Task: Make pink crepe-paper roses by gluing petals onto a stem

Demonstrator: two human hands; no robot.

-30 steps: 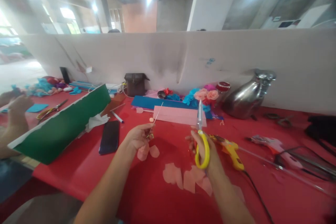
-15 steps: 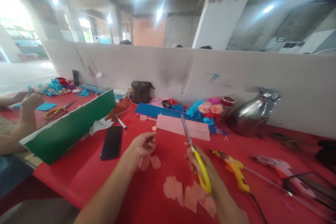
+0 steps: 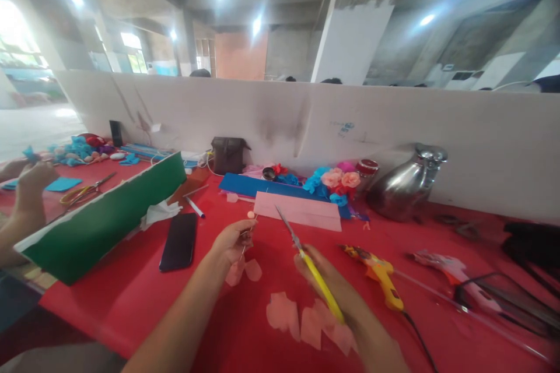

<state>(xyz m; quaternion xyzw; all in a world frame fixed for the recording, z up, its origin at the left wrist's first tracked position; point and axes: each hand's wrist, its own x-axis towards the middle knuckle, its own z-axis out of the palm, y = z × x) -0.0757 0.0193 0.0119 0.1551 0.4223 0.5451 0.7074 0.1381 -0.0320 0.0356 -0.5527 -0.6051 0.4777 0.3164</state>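
My left hand is closed in a pinch on a thin wire stem with a small pink bead at its tip; pink paper petals hang under the fingers. My right hand grips yellow-handled scissors, the blades closed and leaning up and to the left toward the stem. Loose pink paper petals lie on the red table just below both hands.
A black phone and a green sheet lie to the left. Pink paper, blue paper, paper flowers and a steel jug stand behind. Two glue guns lie right. Another person's hand works at far left.
The scissors have tipped from upright to leaning left toward the stem, and my right hand has shifted left and lower. My left hand has kept its pinch on the stem.
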